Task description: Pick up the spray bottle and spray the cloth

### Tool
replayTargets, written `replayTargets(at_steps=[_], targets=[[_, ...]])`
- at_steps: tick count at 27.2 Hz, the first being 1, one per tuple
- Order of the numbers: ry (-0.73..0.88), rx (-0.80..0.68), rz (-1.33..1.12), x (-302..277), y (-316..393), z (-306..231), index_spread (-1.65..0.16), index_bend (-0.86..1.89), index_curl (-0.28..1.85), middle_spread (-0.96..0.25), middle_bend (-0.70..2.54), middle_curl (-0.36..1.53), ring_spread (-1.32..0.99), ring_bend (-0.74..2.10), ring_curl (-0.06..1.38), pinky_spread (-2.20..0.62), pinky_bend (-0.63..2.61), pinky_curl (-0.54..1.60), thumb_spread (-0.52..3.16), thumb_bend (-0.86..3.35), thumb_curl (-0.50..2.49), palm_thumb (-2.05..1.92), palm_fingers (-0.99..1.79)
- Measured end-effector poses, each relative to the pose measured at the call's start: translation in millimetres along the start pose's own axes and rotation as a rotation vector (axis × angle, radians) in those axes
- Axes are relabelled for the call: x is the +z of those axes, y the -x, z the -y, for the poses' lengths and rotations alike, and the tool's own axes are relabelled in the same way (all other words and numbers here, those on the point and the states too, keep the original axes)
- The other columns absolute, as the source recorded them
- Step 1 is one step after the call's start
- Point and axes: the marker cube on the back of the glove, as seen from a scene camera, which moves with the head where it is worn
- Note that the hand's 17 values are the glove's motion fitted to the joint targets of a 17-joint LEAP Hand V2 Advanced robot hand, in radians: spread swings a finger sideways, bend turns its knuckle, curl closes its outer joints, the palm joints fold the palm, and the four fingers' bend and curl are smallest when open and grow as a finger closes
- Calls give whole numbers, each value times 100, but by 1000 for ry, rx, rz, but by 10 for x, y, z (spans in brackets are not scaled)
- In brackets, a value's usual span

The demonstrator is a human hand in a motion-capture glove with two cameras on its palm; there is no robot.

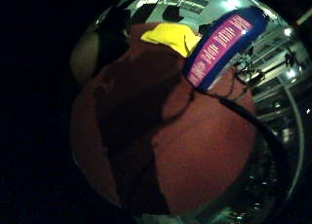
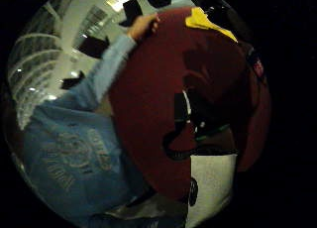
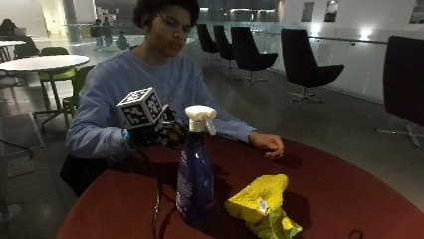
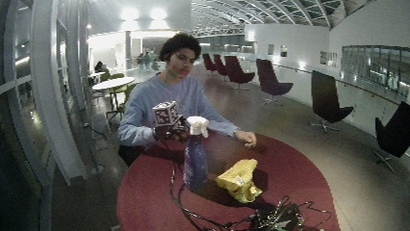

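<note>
A tall blue spray bottle [image 3: 194, 179] with a white trigger head stands upright on the round red table [image 3: 338, 189]. A crumpled yellow cloth [image 3: 260, 201] lies right beside it, on the side away from the person's gloved arm. My gloved right hand [image 3: 154, 135] hovers above the table just behind the bottle, level with its neck, and holds nothing. The little finger side palm view shows the bottle's pink label [image 1: 219, 46] close by and the cloth [image 1: 170, 36] beyond it. The thumb side palm view shows the cloth [image 2: 204, 20] far across the table.
The person's bare left hand [image 3: 268, 144] rests on the table's far edge. In the wide outside view a tangle of cables [image 4: 275, 219] lies at the near edge. Black chairs [image 3: 308, 59] stand on the floor behind.
</note>
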Motion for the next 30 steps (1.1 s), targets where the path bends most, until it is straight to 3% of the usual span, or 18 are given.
replayTargets(at_steps=[5, 12, 30], targets=[[-233, 171, 313, -196, -223, -36, -35, 11, 28, -4, 24, 34, 0, 33, 28, 18, 22, 29, 114, 15, 37, 68, 69], [-369, 334, 666, -334, -522, -51, -34, 12, 27, -3, 24, 35, 1, 33, 30, 18, 24, 32, 113, 11, 38, 70, 67], [-432, 645, 513, -184, -1100, 603, -37, 1, 18, 1, 23, 38, 3, 41, 34, 18, 40, 38, 106, -1, 40, 73, 51]])
